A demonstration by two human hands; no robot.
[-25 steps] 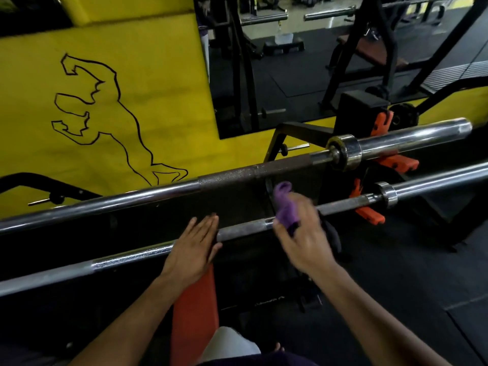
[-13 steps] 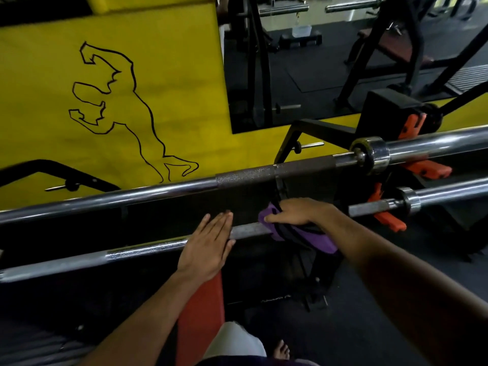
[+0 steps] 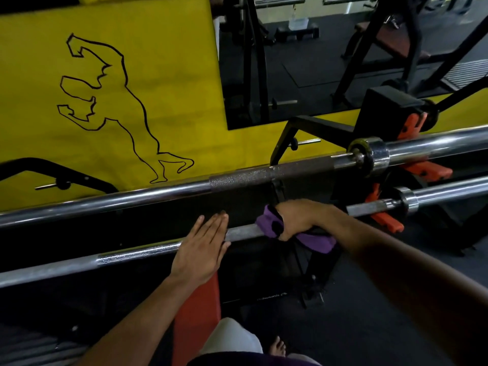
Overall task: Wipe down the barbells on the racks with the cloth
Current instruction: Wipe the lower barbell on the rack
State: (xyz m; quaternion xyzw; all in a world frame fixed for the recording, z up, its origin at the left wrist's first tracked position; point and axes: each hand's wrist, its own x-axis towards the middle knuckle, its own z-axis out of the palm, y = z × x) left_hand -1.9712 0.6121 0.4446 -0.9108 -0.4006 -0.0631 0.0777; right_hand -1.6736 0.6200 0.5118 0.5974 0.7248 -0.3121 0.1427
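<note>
Right hand (image 3: 295, 219) now gripping cloth (image 3: 314, 240)

Two barbells lie side by side on the racks: the near barbell (image 3: 148, 253) runs before the far barbell (image 3: 158, 192). On the near one (toward its right) the cloth (image 3: 269, 223) sits right of the left hand (image 3: 202, 247).

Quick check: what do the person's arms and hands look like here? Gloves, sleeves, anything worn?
Both are bare. The left hand and right hand have no gloves, and no rings, watch or wristband show. Both forearms are uncovered up to the frame edge, so no sleeves are in view. No markings are visible on either arm, though the lighting is dim.
</note>
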